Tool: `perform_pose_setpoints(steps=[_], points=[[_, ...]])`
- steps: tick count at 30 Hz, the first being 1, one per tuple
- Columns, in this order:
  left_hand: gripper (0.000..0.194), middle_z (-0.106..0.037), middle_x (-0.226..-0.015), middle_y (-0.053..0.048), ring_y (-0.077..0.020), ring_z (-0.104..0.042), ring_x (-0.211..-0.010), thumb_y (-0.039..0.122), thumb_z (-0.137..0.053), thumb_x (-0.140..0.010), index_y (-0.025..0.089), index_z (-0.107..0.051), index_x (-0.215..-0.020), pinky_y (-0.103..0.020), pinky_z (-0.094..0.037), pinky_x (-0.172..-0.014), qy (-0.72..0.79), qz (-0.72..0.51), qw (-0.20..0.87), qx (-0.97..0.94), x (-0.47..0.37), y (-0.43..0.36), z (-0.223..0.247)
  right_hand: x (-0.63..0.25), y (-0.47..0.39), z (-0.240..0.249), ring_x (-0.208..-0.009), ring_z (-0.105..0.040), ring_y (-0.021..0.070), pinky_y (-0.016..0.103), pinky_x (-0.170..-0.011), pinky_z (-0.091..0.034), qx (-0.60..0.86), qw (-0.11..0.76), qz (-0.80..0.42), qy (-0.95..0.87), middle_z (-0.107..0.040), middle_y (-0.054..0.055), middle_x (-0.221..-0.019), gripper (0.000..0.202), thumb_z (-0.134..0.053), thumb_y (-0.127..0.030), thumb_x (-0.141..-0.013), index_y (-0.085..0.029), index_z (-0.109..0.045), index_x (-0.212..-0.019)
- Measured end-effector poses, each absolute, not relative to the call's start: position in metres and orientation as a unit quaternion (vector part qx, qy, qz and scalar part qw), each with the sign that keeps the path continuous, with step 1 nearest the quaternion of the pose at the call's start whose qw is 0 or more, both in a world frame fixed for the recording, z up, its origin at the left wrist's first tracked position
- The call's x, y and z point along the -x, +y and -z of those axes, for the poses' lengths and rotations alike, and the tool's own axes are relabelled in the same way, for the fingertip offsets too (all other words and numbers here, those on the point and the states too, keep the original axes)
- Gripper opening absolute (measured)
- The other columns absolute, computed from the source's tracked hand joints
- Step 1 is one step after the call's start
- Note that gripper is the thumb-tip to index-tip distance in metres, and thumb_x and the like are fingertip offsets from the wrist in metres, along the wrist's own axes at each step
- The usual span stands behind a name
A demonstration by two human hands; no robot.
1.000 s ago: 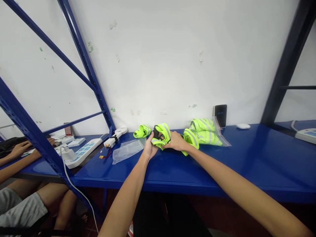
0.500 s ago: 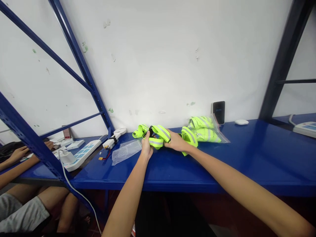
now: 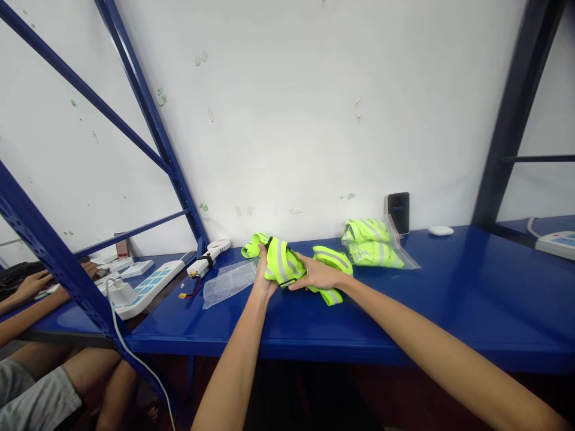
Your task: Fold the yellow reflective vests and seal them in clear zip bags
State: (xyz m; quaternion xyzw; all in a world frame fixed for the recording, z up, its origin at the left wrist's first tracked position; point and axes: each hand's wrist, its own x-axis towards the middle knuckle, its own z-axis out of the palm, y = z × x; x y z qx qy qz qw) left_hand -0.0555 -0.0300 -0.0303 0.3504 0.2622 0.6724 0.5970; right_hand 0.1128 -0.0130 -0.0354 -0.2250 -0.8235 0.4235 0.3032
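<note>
A neon yellow-green strap bundle [image 3: 282,263] with grey reflective stripes is held just above the blue table [image 3: 332,335]. My left hand [image 3: 264,276] grips its left side, and my right hand [image 3: 318,273] closes on its right side. Loose strap loops trail out behind and below my right hand, and another part of the yellow-green strap [image 3: 252,246] lies to the left near the wall. An unfilled clear plastic bag [image 3: 229,281] lies left of my left hand. Farther right is a clear bag with folded yellow-green straps [image 3: 375,244].
A black phone-like device [image 3: 398,211] leans on the wall, with a white oval object [image 3: 441,230] to its right. At left are a small white fan [image 3: 219,244], a power strip [image 3: 155,287] and a blue frame post [image 3: 58,257]. Another person's hands [image 3: 38,284] rest beyond the post.
The strap has been gathered into a wider, fuller bundle between my hands. The loops by my right hand have dropped lower and shifted left. The view has tilted up slightly.
</note>
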Motion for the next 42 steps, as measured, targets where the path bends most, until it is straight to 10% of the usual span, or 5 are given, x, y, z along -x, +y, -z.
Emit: perform_pose_setpoints(steps=[9,19,24,37,42], points=[[0.057,-0.059,-0.067,-0.001,-0.0121,-0.059,-0.064,0.070,-0.068,-0.068,0.014,-0.060,-0.077,-0.021,-0.044,-0.059,0.276,-0.588,0.548,-0.527,0.060,-0.037,-0.012,-0.090,-0.022,0.043,-0.080,-0.067,0.0265,0.030,-0.068,-0.042,0.344,0.302,-0.080,-0.885,-0.072,0.009,-0.086,0.018,-0.065,-0.027,-0.078,-0.015,-0.068,-0.091],[0.041,-0.062,-0.097,-0.004,-0.0198,-0.055,-0.095,0.056,-0.065,-0.077,0.020,-0.064,-0.097,-0.026,-0.041,-0.080,0.422,-0.310,0.368,-0.768,0.098,-0.049,0.006,-0.116,-0.003,0.043,-0.084,-0.060,0.0194,0.027,-0.065,-0.033,0.302,0.266,0.194,-0.895,-0.064,0.008,-0.100,0.031,-0.058,-0.021,-0.085,-0.022,-0.060,-0.116],[0.050,-0.043,-0.055,0.003,-0.0106,-0.037,-0.055,0.062,-0.062,-0.076,0.014,-0.057,-0.060,-0.024,-0.029,-0.053,0.459,-0.204,0.317,-0.805,0.092,-0.043,0.003,-0.115,0.000,0.048,-0.085,-0.057,0.0200,0.029,-0.066,-0.032,0.302,0.283,0.262,-0.872,-0.060,0.010,-0.114,0.029,-0.053,-0.014,-0.087,-0.022,-0.057,-0.115],[0.040,-0.059,-0.066,0.002,-0.0107,-0.050,-0.057,0.045,-0.080,-0.063,0.014,-0.062,-0.080,-0.021,-0.039,-0.054,0.442,-0.429,0.401,-0.679,0.075,-0.022,0.055,-0.115,0.000,0.062,-0.086,-0.055,0.0216,0.030,-0.069,-0.034,0.349,0.295,0.178,-0.871,-0.060,0.011,-0.105,0.019,-0.047,-0.017,-0.094,-0.018,-0.059,-0.109],[0.069,-0.059,-0.069,0.007,-0.0107,-0.056,-0.057,0.035,-0.084,-0.060,0.024,-0.048,-0.118,-0.022,-0.046,-0.057,0.448,-0.425,0.487,-0.618,0.074,-0.020,0.053,-0.114,0.001,0.065,-0.084,-0.055,0.0212,0.030,-0.067,-0.033,0.348,0.277,0.188,-0.876,-0.060,0.011,-0.106,0.019,-0.049,-0.018,-0.093,-0.017,-0.059,-0.109]])
